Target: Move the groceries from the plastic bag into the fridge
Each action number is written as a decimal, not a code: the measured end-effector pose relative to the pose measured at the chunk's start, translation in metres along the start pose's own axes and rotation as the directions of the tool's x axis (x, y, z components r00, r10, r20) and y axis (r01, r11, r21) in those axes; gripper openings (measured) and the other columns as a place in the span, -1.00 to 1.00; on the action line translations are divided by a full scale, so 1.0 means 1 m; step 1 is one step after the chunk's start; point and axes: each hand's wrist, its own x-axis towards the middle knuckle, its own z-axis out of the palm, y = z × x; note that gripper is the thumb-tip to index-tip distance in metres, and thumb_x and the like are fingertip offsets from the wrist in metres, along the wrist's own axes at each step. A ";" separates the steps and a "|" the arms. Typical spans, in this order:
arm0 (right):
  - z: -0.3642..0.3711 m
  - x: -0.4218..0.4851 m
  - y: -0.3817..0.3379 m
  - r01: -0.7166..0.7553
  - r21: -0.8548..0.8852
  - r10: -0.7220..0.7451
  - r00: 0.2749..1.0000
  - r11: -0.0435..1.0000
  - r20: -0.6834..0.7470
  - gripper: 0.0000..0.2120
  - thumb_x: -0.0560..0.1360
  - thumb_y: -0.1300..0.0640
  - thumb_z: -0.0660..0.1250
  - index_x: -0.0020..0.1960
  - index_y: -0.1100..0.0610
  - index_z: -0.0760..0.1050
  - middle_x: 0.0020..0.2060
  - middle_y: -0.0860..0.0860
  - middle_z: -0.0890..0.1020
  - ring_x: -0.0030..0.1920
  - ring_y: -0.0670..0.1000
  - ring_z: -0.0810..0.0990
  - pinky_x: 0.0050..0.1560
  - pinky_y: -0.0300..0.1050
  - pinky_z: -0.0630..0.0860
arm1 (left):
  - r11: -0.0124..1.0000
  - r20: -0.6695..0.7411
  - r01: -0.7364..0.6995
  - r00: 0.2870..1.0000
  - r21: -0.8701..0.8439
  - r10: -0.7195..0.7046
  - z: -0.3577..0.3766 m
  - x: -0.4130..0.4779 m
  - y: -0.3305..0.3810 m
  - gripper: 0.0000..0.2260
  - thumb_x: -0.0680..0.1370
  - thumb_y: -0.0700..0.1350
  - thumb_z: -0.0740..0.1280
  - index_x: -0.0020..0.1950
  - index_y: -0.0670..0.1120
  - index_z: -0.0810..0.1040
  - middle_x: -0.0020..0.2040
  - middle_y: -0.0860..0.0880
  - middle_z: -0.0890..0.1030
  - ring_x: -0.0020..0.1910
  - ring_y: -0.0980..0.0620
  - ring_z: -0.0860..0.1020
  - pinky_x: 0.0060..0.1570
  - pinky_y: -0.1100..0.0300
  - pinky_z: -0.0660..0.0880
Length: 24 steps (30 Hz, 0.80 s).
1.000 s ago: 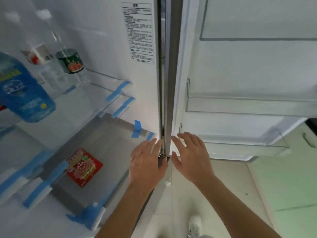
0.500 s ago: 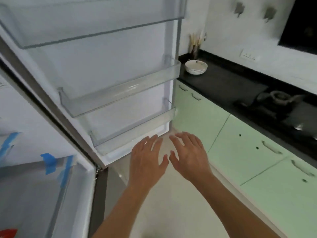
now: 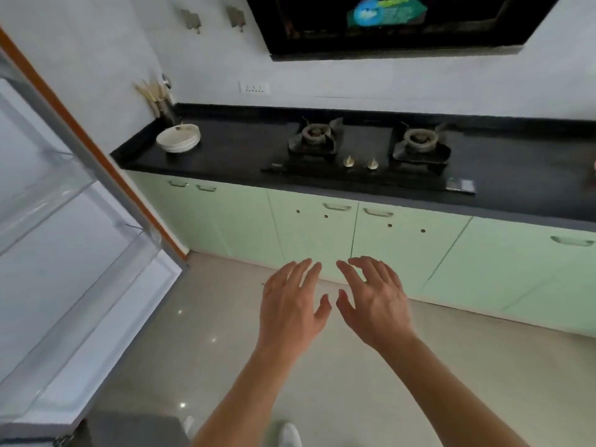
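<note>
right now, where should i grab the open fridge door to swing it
Take the fridge door by its free edge, the grey and orange strip facing the counter, coming from the right with the left hand, which is empty. That edge is bare and looks thin enough to wrap; the clear door bins on the inner face would likely flex.

Light is dim and flat, brightest on the white open fridge door (image 3: 80, 285) at the left, which looks slightly washed out. Small glare dots sit on the glossy beige floor tiles (image 3: 225, 324). The black stone countertop (image 3: 232, 146) loses detail in shadow. Straight lines bow toward the edges, and the whole frame is soft, perhaps from motion.
</note>
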 end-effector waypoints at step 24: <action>-0.080 -0.132 0.047 -0.835 -0.212 0.784 0.550 0.508 -0.288 -0.54 0.49 0.00 0.37 0.37 0.07 0.47 0.22 0.07 0.60 0.20 0.12 0.58 0.20 0.06 0.53 | 0.620 0.093 -0.741 0.620 -0.259 0.779 0.048 0.049 0.145 -0.52 0.55 0.15 0.20 0.43 0.01 0.43 0.40 -0.01 0.50 0.37 -0.06 0.43 0.28 -0.03 0.42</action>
